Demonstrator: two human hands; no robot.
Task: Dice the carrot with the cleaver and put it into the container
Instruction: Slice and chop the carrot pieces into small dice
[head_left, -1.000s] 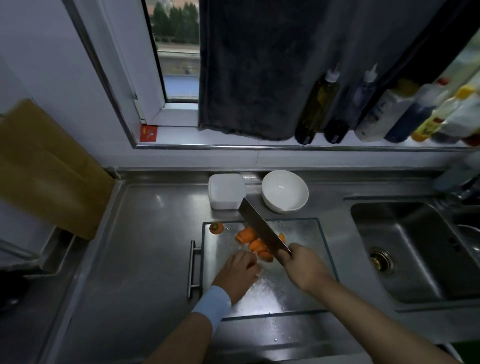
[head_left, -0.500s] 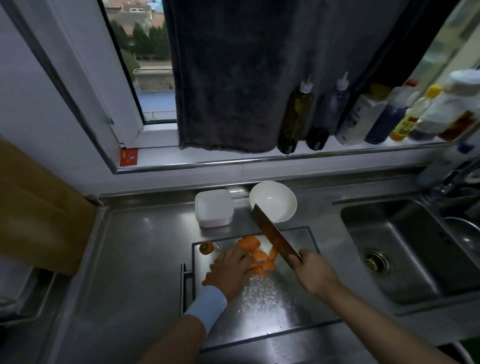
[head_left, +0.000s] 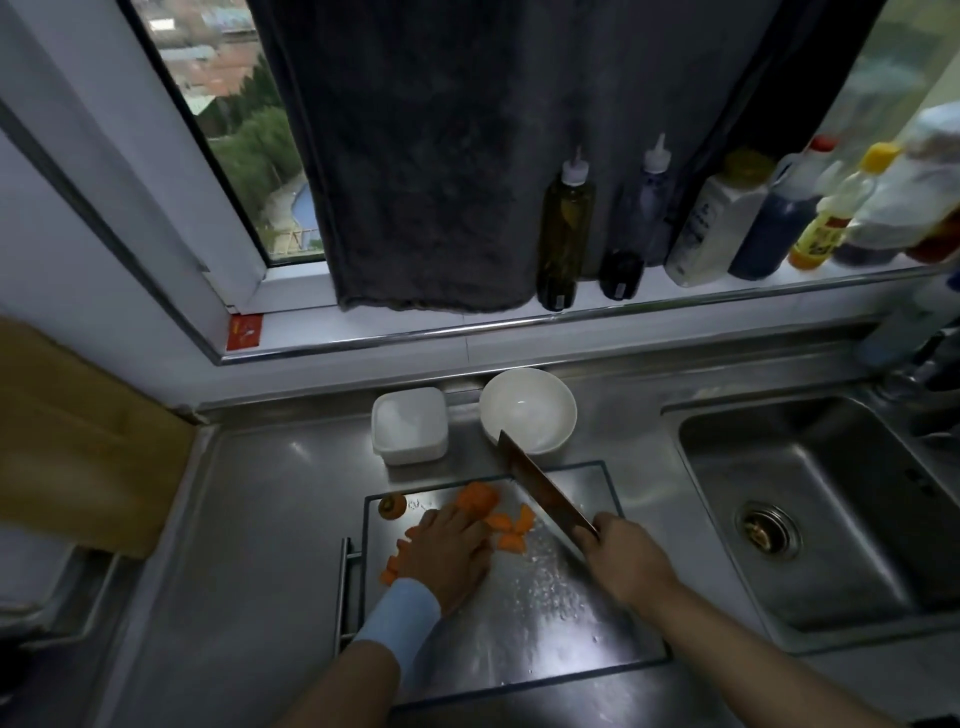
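while right hand (head_left: 623, 564) clenches cleaver (head_left: 545, 488) and left hand (head_left: 447, 553) lies flat on carrot pieces (head_left: 511, 525), wet steel board (head_left: 545, 613) sits on counter (head_left: 249, 519); sink (head_left: 831, 545) right, container (head_left: 409, 425) at far edge.

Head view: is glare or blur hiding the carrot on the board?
Head view: dim overall; bright glare on the wet steel board beside the left hand, not on the carrot pieces, which read clearly orange; wide-angle distortion bends the windowsill; the bottles at far right are smeared.
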